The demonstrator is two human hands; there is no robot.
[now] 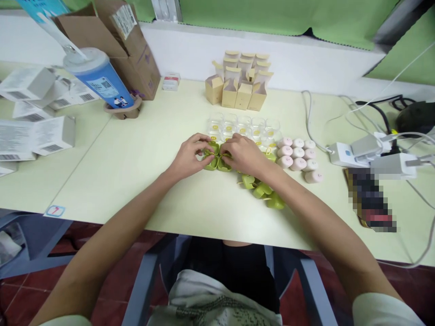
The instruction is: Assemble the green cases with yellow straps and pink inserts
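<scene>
My left hand and my right hand meet at the middle of the pale table. Their fingers curl round a tight cluster of small green cups, the left on the cluster's left side, the right on its right side. More green cups lie loose under my right forearm. Behind my hands stand several clear plastic cases with yellow dots. To the right lies a group of pink and white rounded pieces.
Small tan cartons are stacked at the back. At the left are a blue cylinder, brown cardboard boxes and white labelled boxes. White adapters and cables lie on the right.
</scene>
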